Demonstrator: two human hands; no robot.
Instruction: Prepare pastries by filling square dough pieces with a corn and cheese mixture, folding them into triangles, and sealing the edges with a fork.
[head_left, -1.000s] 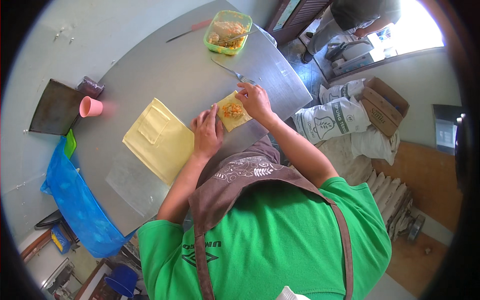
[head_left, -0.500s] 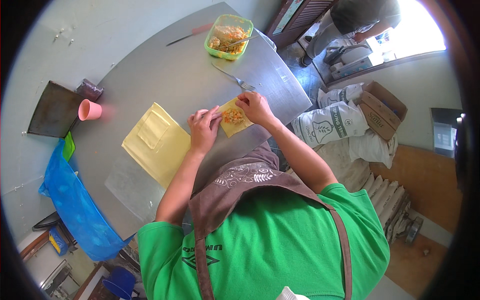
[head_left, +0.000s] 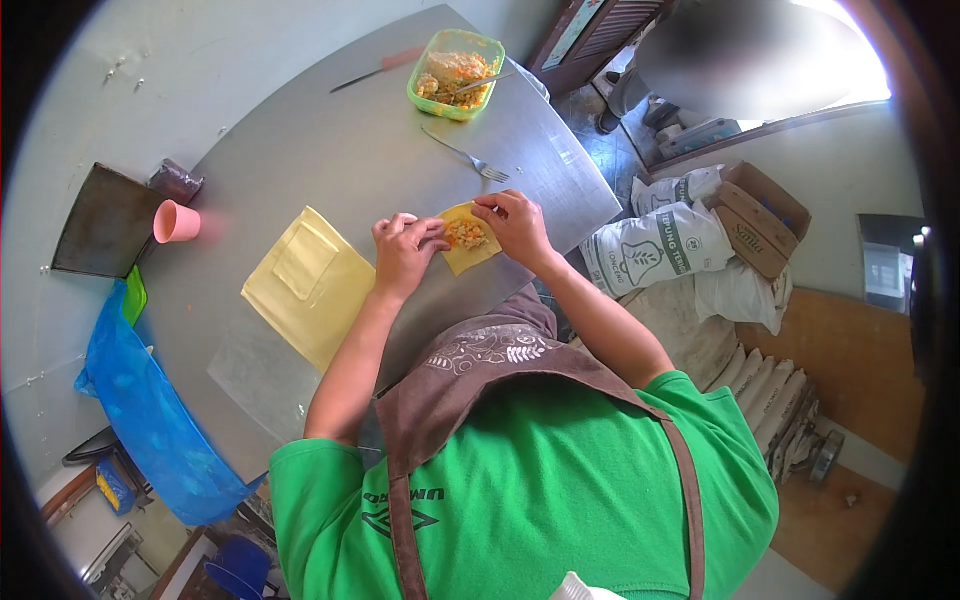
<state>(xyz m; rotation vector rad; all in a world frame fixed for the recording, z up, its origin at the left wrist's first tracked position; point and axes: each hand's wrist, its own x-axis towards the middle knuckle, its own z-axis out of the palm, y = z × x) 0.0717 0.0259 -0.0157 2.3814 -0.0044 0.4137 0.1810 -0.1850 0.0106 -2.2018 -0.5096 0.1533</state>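
A square yellow wrapper [head_left: 467,260] with a mound of orange and pale filling [head_left: 466,234] lies near the steel table's front edge. My right hand [head_left: 518,228] pinches its upper right edge. My left hand [head_left: 403,250] has curled fingers on its left edge. To the left lies a stack of larger yellow sheets [head_left: 310,290], a small square on top. Above my hands rests a fork [head_left: 465,155], and farther back a green container [head_left: 455,72] of filling with a utensil in it.
A knife [head_left: 380,67] lies by the container. A pink cup [head_left: 176,221], dark tray [head_left: 100,220] and blue plastic [head_left: 150,400] line the table's left side. White sacks [head_left: 655,250] and a cardboard box [head_left: 760,220] stand right. A person [head_left: 625,100] stands at the doorway, partly blurred.
My left hand has shifted slightly left and up. My right fingers have moved a little right along the wrapper's edge and now grip it at the upper right.
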